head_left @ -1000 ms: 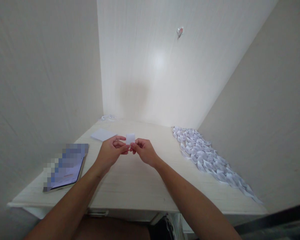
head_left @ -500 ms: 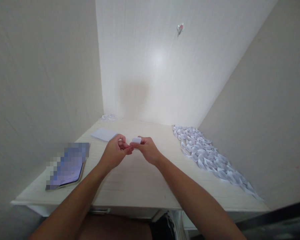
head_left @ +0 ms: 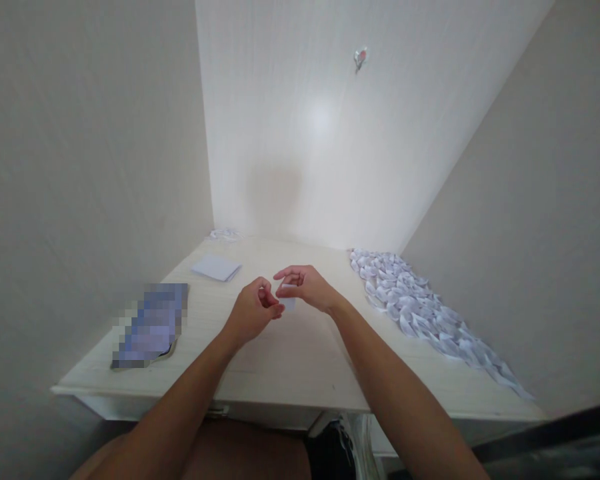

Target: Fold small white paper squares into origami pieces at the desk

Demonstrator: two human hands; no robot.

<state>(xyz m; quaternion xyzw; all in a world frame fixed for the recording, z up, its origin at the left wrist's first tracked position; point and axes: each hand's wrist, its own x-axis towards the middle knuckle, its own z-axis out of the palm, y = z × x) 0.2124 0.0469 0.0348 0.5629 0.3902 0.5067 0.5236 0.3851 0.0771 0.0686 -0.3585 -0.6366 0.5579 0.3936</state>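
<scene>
A small white piece of paper (head_left: 288, 297) sits between my two hands above the middle of the pale wooden table (head_left: 290, 360). My left hand (head_left: 254, 313) pinches its near left edge with thumb and fingertips. My right hand (head_left: 307, 287) arches over it from the right, fingers curled down onto its top; most of the paper is hidden by the fingers.
A long pile of several folded white paper pieces (head_left: 420, 313) runs along the table's right side by the wall. A stack of white square sheets (head_left: 216, 267) lies at the back left, a blurred-out flat object (head_left: 153, 327) at the left edge, some paper bits (head_left: 224, 235) in the far corner.
The paper, held upright between both hands a second ago, has been turned and folded down; it now lies lower, mostly covered by my right hand. My view shifted slightly left.
</scene>
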